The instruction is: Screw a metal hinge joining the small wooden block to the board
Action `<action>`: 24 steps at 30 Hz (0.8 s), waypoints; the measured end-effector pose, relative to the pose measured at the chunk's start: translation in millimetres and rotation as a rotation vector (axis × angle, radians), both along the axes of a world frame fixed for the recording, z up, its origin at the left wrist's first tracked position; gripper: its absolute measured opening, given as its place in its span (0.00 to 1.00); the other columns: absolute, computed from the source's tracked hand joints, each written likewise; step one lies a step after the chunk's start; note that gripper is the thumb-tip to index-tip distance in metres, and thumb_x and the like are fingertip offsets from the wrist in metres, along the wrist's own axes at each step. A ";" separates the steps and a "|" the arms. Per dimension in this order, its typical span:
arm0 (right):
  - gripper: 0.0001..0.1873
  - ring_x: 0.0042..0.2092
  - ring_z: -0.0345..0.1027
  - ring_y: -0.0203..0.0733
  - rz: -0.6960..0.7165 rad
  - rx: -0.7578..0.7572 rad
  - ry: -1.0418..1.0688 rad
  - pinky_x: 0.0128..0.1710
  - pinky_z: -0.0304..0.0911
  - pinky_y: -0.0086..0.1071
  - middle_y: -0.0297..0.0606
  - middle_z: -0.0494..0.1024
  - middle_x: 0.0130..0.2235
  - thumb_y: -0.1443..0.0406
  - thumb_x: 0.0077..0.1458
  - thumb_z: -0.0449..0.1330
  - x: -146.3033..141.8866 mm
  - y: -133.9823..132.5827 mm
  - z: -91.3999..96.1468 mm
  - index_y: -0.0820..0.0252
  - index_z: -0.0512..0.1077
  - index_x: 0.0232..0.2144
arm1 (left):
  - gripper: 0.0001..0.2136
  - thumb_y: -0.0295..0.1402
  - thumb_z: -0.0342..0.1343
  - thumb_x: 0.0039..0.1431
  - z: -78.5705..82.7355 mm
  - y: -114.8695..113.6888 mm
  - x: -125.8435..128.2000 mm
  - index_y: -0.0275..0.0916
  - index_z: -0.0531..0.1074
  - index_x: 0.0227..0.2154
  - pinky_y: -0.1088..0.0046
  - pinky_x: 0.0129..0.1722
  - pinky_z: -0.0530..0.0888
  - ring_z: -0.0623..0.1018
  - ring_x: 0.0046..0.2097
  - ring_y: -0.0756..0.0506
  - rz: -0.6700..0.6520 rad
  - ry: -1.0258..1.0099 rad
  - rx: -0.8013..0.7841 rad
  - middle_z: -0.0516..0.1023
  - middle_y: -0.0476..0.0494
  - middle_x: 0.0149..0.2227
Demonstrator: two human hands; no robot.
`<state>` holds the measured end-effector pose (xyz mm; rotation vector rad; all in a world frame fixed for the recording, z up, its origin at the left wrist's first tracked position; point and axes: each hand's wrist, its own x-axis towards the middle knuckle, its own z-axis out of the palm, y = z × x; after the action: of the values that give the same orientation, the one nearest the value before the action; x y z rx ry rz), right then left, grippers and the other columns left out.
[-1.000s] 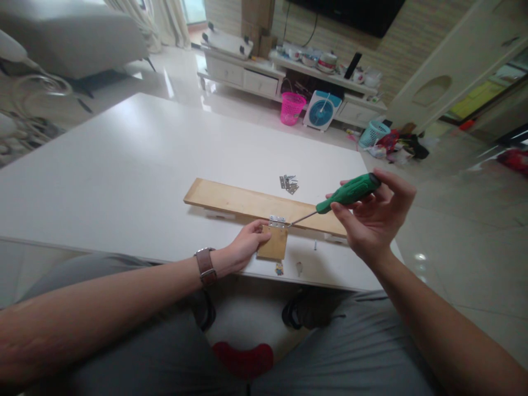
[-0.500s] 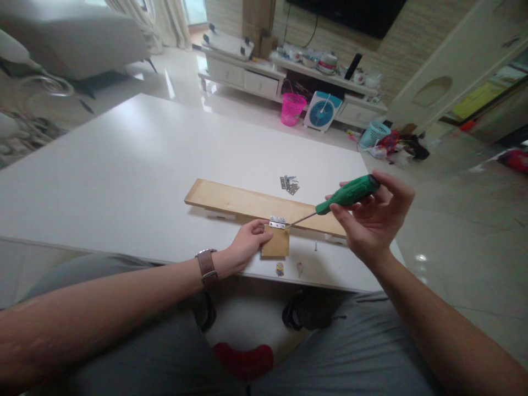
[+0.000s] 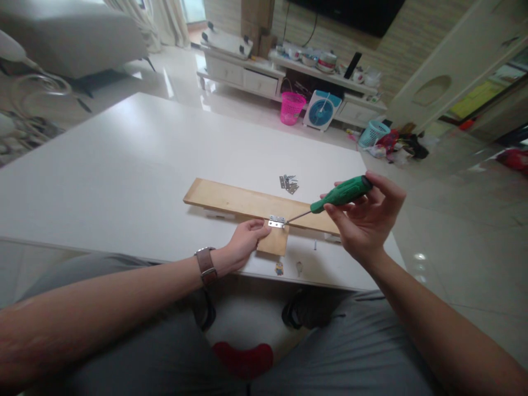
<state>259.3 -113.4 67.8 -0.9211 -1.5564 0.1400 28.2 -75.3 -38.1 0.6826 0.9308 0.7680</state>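
Note:
A long wooden board [image 3: 231, 198] lies across the white table [image 3: 124, 165]. A small wooden block [image 3: 275, 242] sits against its near edge, joined by a silver hinge [image 3: 276, 221]. My left hand [image 3: 244, 242], with a watch on the wrist, is closed on the left side of the small block and holds it down. My right hand [image 3: 365, 217] grips a green-handled screwdriver [image 3: 340, 194] with the fingertips. Its metal tip touches the right end of the hinge.
Several spare hinges [image 3: 289, 183] lie behind the board. A loose screw [image 3: 315, 244] and two small bits [image 3: 279, 268] rest near the table's front edge. Beyond the table are a pink basket [image 3: 292, 107], a blue fan [image 3: 319, 110] and a low cabinet.
The right hand and screwdriver have shifted slightly left and up, with the tip staying at the hinge. The left hand and small block have barely moved.

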 end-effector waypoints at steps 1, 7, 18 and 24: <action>0.46 0.45 0.81 0.42 0.002 -0.002 -0.002 0.34 0.88 0.37 0.32 0.76 0.54 0.67 0.50 0.78 0.0 0.2 -0.2 0.30 0.65 0.64 | 0.14 0.31 0.77 0.51 0.6 -0.1 0.0 0.34 0.82 0.38 0.62 0.50 0.78 0.84 0.45 0.40 -0.005 -0.007 -0.001 0.87 0.33 0.46; 0.46 0.45 0.81 0.42 0.008 -0.036 -0.014 0.37 0.88 0.37 0.32 0.76 0.57 0.65 0.51 0.79 1.2 0.9 -2.8 0.30 0.64 0.65 | 0.14 0.31 0.77 0.51 2.3 0.4 -0.3 0.34 0.82 0.39 0.62 0.51 0.78 0.85 0.46 0.39 -0.016 -0.016 -0.005 0.87 0.33 0.46; 0.44 0.46 0.83 0.42 0.025 -0.053 -0.030 0.36 0.88 0.37 0.34 0.77 0.58 0.66 0.52 0.78 -0.1 0.3 -9.5 0.33 0.64 0.65 | 0.15 0.32 0.77 0.51 -10.5 -0.5 2.6 0.34 0.81 0.39 0.63 0.47 0.78 0.84 0.43 0.41 -0.016 -0.054 -0.026 0.87 0.35 0.43; 0.44 0.45 0.83 0.42 0.041 -0.017 -0.035 0.35 0.87 0.35 0.32 0.78 0.55 0.70 0.52 0.76 -5.1 0.1 -11.0 0.34 0.66 0.65 | 0.16 0.35 0.79 0.49 -12.3 0.5 4.3 0.33 0.83 0.37 0.67 0.47 0.78 0.83 0.42 0.42 -0.003 -0.089 -0.020 0.86 0.36 0.40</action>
<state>254.2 -113.2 56.9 -0.9097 -1.6095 0.1671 32.5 -74.8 -50.4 0.6277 0.8551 0.7793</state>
